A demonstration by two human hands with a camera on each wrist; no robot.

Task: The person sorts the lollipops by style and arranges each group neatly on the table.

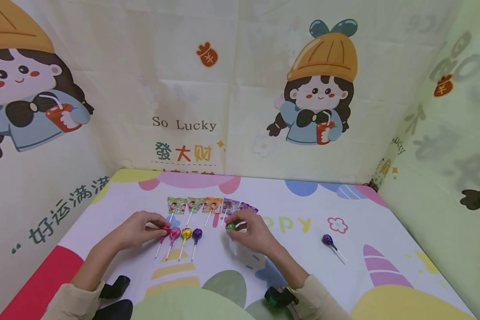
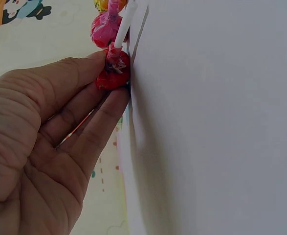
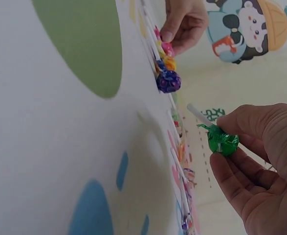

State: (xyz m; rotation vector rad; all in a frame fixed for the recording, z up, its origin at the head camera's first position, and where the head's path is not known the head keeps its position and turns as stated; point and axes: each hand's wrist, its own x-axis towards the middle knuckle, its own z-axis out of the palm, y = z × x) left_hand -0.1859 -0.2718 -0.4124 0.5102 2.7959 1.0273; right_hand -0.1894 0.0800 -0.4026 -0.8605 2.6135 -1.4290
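Note:
In the head view my left hand point(image 1: 140, 229) pinches the wrapped head of a red lollipop point(image 2: 115, 73) at the left end of a short row. Beside it lie a pink lollipop point(image 1: 175, 233), a yellow lollipop point(image 1: 186, 234) and a purple lollipop point(image 1: 198, 234), sticks toward me. My right hand point(image 1: 254, 231) holds a green lollipop point(image 3: 223, 142) by its head between thumb and fingers, just right of that row. Its white stick angles away from the fingers in the right wrist view, with the table surface apart from it.
Behind the row lie several flat-packaged lollipops point(image 1: 213, 206) side by side. A dark purple lollipop point(image 1: 328, 240) lies alone on the right of the patterned table covering point(image 1: 300, 262). Printed cloth walls point(image 1: 248, 111) stand at the back and sides.

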